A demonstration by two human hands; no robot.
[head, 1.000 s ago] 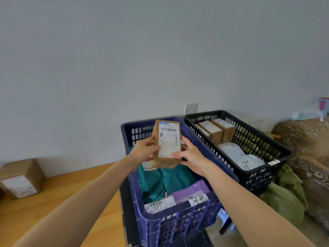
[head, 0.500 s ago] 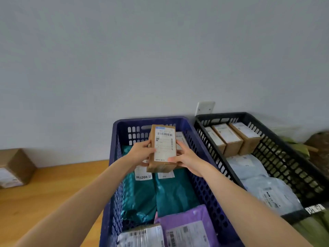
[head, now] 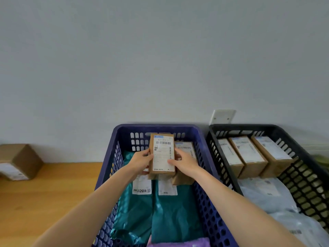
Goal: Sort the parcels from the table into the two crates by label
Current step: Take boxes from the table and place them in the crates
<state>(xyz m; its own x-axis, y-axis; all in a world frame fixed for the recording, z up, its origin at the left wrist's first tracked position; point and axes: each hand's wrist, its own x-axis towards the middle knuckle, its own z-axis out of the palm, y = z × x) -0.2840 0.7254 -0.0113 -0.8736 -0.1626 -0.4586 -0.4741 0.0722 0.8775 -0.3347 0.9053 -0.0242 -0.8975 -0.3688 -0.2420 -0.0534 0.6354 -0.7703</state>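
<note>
A small brown cardboard parcel (head: 162, 154) with a white barcode label on top is held between both hands over the far end of the blue crate (head: 211, 207). My left hand (head: 140, 161) grips its left edge, my right hand (head: 183, 162) grips its right edge. Right beside it, partly hidden by my right hand, a second labelled brown box (head: 186, 148) lies in the blue crate. Teal mailer bags (head: 160, 211) with white labels fill the crate floor. The black crate (head: 302, 177) stands to the right.
Three labelled brown boxes (head: 249, 157) and white mailer bags (head: 277, 202) lie in the black crate. A brown box (head: 19, 161) sits on the wooden table (head: 44, 196) at the left, against the wall. A white socket plate (head: 222, 116) is on the wall behind the crates.
Both hands have carried the parcel forward and down into the far end of the blue crate, next to the box lying there. The view has moved closer over the crates.
</note>
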